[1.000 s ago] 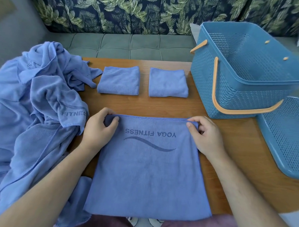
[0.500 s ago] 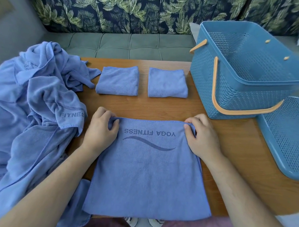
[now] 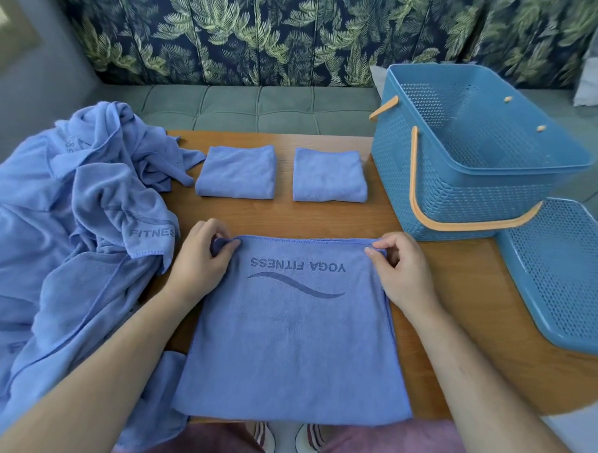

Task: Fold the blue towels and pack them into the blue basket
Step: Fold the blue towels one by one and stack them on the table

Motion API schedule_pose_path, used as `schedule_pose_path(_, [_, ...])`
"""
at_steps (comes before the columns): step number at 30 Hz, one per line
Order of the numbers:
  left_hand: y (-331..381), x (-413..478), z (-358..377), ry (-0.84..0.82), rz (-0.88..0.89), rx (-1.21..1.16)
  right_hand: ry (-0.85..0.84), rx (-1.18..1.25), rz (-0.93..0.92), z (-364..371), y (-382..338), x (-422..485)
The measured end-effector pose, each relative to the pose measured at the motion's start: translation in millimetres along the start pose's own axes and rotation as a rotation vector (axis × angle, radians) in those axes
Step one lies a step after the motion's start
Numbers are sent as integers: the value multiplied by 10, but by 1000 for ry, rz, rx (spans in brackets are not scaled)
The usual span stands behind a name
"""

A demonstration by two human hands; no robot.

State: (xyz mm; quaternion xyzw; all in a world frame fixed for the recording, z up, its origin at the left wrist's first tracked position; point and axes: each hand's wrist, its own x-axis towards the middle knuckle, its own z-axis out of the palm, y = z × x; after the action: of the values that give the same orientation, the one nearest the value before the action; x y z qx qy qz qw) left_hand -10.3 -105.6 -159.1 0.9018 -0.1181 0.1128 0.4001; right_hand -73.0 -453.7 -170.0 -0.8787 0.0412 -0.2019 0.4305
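Nearest the viewer, a blue towel [image 3: 293,335] lies flat on the wooden worktop [image 3: 458,319], its near edge reaching the worktop's front rim. The printed words "YOGA FITNESS" and a wave mark sit near its far edge, reading upside down from this side. The left hand [image 3: 200,259] pinches the far left corner, thumb and fingers closed together on a small raised fold of cloth. The right hand [image 3: 402,268] pinches the far right corner in the same manner, its grip likewise clamped on the hem. The far edge runs straight between the two hands.

To the left, a heap of unfolded blue towels [image 3: 60,243] spills over the worktop's left side; how many it contains cannot be told.

Farther back, two folded towels lie side by side but apart: the left folded towel [image 3: 236,172] and the right folded towel [image 3: 329,176].

At the right, the blue basket [image 3: 464,185] stands upright on the worktop with its orange handle [image 3: 462,226] lowered against the near wall; its visible interior appears empty. Just beside it, nearer and to the right, a perforated blue lid [image 3: 563,272] overhangs the worktop's edge.

Beyond the worktop runs a green cushioned bench [image 3: 261,108] with a leaf-patterned backrest [image 3: 265,33].
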Motion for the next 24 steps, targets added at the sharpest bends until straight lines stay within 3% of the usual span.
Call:
schedule_pose_path(5, [129, -80, -94, -17, -126, -115, 18, 50, 85, -29, -75, -34])
schedule_pose_path(10, [195, -231, -294, -67, -128, -82, -11, 66, 151, -113, -225, -153])
schedule_pose_path(17, [464, -6, -725, -113, 14, 164, -62, -49, -8, -492, -713, 57])
schedule_pose_path(24, [1018, 573, -1294, 51, -11, 76, -4, -62, -92, -872, -1313, 574])
